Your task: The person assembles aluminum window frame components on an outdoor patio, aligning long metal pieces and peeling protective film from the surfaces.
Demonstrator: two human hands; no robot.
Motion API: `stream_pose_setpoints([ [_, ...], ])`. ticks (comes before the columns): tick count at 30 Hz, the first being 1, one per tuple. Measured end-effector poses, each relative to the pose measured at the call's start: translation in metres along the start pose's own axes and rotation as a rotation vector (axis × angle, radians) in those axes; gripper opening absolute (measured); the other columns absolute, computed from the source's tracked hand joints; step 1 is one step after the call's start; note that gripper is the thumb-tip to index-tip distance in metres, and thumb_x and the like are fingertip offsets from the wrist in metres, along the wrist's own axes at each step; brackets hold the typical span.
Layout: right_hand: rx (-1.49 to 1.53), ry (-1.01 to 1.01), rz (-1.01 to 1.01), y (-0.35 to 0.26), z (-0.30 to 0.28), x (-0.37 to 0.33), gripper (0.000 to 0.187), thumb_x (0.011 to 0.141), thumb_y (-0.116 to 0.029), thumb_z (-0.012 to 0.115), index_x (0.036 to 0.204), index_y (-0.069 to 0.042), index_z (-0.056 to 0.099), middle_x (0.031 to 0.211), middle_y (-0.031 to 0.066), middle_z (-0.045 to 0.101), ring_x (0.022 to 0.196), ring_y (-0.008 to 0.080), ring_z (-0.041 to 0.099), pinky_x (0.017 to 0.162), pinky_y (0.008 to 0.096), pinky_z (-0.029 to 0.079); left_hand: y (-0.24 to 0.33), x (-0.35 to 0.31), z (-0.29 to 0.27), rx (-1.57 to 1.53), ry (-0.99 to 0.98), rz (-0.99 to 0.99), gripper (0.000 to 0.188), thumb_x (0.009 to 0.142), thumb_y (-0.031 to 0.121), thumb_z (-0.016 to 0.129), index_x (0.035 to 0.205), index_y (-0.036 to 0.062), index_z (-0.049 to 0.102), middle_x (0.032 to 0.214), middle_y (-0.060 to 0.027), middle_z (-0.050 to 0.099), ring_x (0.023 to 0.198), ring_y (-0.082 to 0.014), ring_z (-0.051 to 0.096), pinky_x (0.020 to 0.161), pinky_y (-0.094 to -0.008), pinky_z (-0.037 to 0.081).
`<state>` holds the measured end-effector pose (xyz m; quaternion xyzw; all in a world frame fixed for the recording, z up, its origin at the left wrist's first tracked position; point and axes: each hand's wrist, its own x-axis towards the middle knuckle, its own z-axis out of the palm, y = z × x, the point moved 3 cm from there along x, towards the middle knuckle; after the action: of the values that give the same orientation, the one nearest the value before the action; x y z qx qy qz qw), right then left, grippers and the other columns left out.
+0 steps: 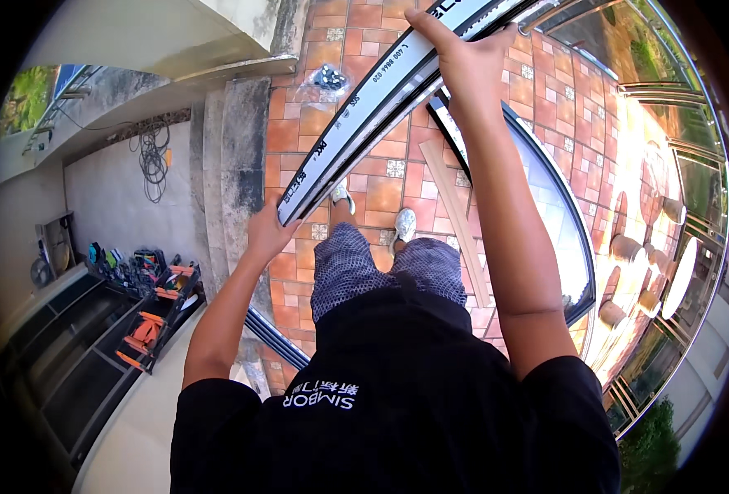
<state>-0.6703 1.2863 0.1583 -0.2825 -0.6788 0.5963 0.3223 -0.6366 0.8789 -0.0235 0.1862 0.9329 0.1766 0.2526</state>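
A long aluminium profile (363, 111) with white printed film on its face and dark grooved edges runs slantwise in front of me. My left hand (271, 231) is closed round its lower end. Farther up and to the right, my right hand (471, 70) grips the same profile, thumb over the white face and fingers on the far edge. The profile's upper end runs out of the picture. Below my right forearm, partly hidden by it, a dark-framed glass panel (550, 193) lies low near the floor. A thin tan strip (455, 222) lies beside that panel.
On the tiled floor (381, 198) sits a clear plastic bag of small hardware (329, 79). Dark profiles (275, 336) lie by my left side. Left are a concrete step (237, 156), coiled cable (155, 160) and an orange-black tool rack (154, 329). Right stand stools (625, 247) and a metal railing (723, 198).
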Motion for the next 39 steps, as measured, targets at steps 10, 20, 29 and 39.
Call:
stream_pose_setpoints([
  [10, -0.104, 0.075, 0.613, 0.194, 0.062, 0.04, 0.031, 0.078, -0.008, 0.077, 0.101, 0.0, 0.058, 0.083, 0.0097, 0.067, 0.07, 0.0199, 0.067, 0.06, 0.0382, 0.057, -0.099, 0.102, 0.076, 0.052, -0.184, -0.036, 0.048, 0.083, 0.027, 0.08, 0.123, 0.009, 0.06, 0.098, -0.0213, 0.074, 0.091, -0.0434, 0.072, 0.08, -0.0529, 0.057],
  [20, -0.086, 0.078, 0.979, 0.468, 0.097, 0.023, 0.026, 0.077, -0.01, 0.076, 0.096, -0.002, 0.059, 0.083, 0.0078, 0.065, 0.071, 0.0215, 0.067, 0.062, 0.0406, 0.06, -0.205, 0.195, 0.182, 0.188, -0.328, -0.064, 0.059, 0.085, 0.022, 0.077, 0.138, 0.0073, 0.057, 0.1, -0.0198, 0.075, 0.092, -0.0421, 0.073, 0.083, -0.0515, 0.058],
  [29, 0.117, 0.024, 1.136, 0.675, 0.123, -0.016, 0.045, 0.075, -0.006, 0.076, 0.11, -0.004, 0.049, 0.085, 0.0092, 0.063, 0.07, 0.0237, 0.069, 0.061, 0.0435, 0.063, -0.289, 0.261, 0.28, 0.339, -0.426, -0.146, 0.051, 0.082, 0.016, 0.078, 0.129, 0.0063, 0.058, 0.109, -0.0181, 0.07, 0.096, -0.0424, 0.071, 0.083, -0.0523, 0.057],
  [39, 0.224, 0.123, 1.115, 0.784, 0.106, -0.024, 0.063, 0.073, -0.004, 0.076, 0.125, -0.006, 0.039, 0.089, 0.012, 0.063, 0.065, 0.0234, 0.068, 0.05, 0.0388, 0.056, -0.296, 0.325, 0.337, 0.464, -0.496, -0.172, 0.051, 0.084, 0.018, 0.08, 0.129, 0.0063, 0.059, 0.109, -0.018, 0.073, 0.098, -0.0379, 0.073, 0.085, -0.0494, 0.058],
])
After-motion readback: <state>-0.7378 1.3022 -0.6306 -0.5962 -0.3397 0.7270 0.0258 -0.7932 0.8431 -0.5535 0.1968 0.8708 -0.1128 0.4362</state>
